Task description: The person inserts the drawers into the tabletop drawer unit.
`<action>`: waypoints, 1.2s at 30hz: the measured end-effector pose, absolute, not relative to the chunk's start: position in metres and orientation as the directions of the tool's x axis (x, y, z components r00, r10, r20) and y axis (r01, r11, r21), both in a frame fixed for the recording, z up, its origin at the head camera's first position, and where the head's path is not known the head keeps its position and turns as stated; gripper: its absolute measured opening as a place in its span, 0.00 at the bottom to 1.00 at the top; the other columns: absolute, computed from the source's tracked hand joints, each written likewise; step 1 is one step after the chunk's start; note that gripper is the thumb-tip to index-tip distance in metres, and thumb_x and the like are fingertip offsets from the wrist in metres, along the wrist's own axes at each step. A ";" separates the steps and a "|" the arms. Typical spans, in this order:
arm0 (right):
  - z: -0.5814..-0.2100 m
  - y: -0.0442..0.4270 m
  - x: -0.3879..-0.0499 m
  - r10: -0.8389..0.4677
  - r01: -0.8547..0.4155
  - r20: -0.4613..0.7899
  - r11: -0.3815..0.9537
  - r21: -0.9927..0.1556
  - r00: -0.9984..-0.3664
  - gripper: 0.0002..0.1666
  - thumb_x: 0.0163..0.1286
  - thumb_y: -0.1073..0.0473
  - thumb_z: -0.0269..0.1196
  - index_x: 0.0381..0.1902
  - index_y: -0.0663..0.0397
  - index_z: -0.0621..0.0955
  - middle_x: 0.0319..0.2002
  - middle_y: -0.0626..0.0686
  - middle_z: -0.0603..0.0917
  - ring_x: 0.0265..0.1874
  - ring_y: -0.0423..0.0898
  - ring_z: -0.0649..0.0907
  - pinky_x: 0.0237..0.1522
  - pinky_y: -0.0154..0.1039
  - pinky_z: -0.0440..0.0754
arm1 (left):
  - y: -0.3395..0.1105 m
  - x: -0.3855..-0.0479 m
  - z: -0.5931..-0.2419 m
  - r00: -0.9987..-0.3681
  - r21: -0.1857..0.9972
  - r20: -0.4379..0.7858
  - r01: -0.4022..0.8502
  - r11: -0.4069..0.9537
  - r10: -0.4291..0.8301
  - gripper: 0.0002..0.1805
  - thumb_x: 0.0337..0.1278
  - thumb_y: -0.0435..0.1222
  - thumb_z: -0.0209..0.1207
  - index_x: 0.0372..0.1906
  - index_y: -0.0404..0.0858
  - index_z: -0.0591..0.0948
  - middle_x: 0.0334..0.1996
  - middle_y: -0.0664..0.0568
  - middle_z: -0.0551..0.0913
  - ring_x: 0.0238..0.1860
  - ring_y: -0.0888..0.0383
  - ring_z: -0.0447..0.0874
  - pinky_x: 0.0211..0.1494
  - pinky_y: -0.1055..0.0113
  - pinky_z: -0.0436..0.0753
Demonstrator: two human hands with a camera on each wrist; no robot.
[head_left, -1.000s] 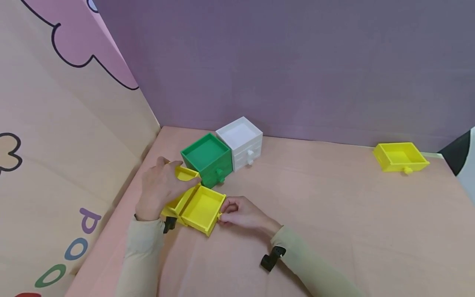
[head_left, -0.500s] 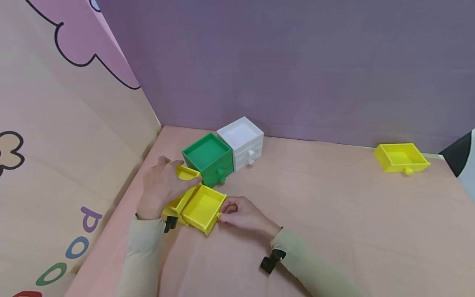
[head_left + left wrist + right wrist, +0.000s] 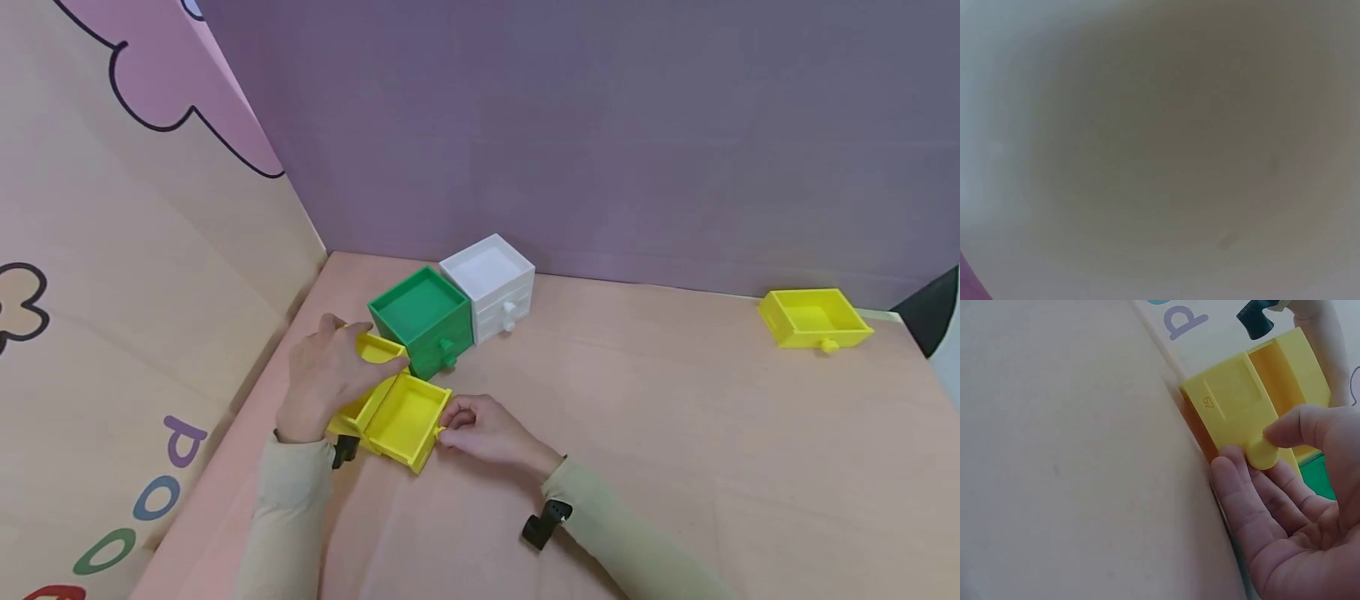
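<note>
My right hand (image 3: 486, 428) pinches the round knob (image 3: 1262, 454) of a small yellow drawer (image 3: 407, 419) by thumb and fingers. That drawer's back end meets the front of a yellow drawer box (image 3: 384, 351); how far it is inside, I cannot tell. From above, my left hand (image 3: 324, 375) grips the yellow box, thumb reaching over its top toward the right, and hides much of it. In the right wrist view the drawer's front faces the camera, with a faint number beside the knob. The left wrist view is only a blur.
Close behind the yellow box stands a green drawer box (image 3: 420, 321) with knobs. A white drawer box (image 3: 488, 287) touches its right side, near the purple back wall (image 3: 600, 142). A second yellow drawer (image 3: 816, 319) lies at the far right of the pink tabletop (image 3: 637, 433).
My right hand has shifted slightly left, bringing the yellow drawer closer against the yellow box, and the gap between them has narrowed. The left hand holds its place.
</note>
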State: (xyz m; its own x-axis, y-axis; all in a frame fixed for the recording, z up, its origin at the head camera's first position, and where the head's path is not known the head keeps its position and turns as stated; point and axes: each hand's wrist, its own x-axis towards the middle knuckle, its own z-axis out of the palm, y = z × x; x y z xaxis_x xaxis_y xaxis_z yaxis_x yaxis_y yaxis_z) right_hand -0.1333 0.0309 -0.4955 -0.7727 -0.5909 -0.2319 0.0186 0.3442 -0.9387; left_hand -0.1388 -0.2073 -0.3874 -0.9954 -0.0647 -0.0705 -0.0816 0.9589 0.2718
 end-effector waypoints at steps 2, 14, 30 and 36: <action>-0.496 0.030 -0.133 -0.596 0.027 -0.237 0.339 -0.941 -0.768 0.08 0.71 0.59 0.68 0.44 0.56 0.84 0.38 0.49 0.88 0.36 0.42 0.85 0.45 0.31 0.85 | -0.207 -0.139 -0.387 -0.995 0.271 -0.072 -0.082 0.959 -0.065 0.46 0.59 0.68 0.61 0.72 0.39 0.79 0.64 0.32 0.75 0.45 0.39 0.81 0.46 0.49 0.82; -0.493 0.027 -0.126 -0.527 -0.118 -0.143 0.430 -0.895 -0.838 0.09 0.71 0.54 0.70 0.45 0.49 0.87 0.40 0.46 0.88 0.40 0.42 0.83 0.47 0.32 0.84 | -0.205 -0.141 -0.387 -0.995 0.277 -0.075 -0.084 0.957 -0.066 0.46 0.59 0.69 0.61 0.72 0.40 0.79 0.63 0.32 0.76 0.48 0.38 0.81 0.49 0.47 0.83; -0.493 0.025 -0.120 -0.517 -0.144 -0.122 0.444 -0.885 -0.847 0.11 0.70 0.55 0.73 0.48 0.50 0.90 0.42 0.46 0.93 0.41 0.40 0.88 0.49 0.32 0.87 | -0.207 -0.138 -0.388 -0.995 0.276 -0.071 -0.087 0.957 -0.070 0.46 0.59 0.68 0.61 0.71 0.39 0.79 0.63 0.32 0.75 0.46 0.38 0.81 0.49 0.46 0.82; -0.493 0.020 -0.121 -0.503 -0.134 -0.116 0.434 -0.891 -0.856 0.11 0.71 0.55 0.72 0.49 0.50 0.90 0.43 0.46 0.93 0.40 0.39 0.88 0.48 0.31 0.87 | -0.206 -0.138 -0.387 -0.994 0.284 -0.072 -0.094 0.954 -0.077 0.45 0.59 0.67 0.62 0.71 0.39 0.79 0.63 0.32 0.75 0.47 0.37 0.81 0.49 0.46 0.82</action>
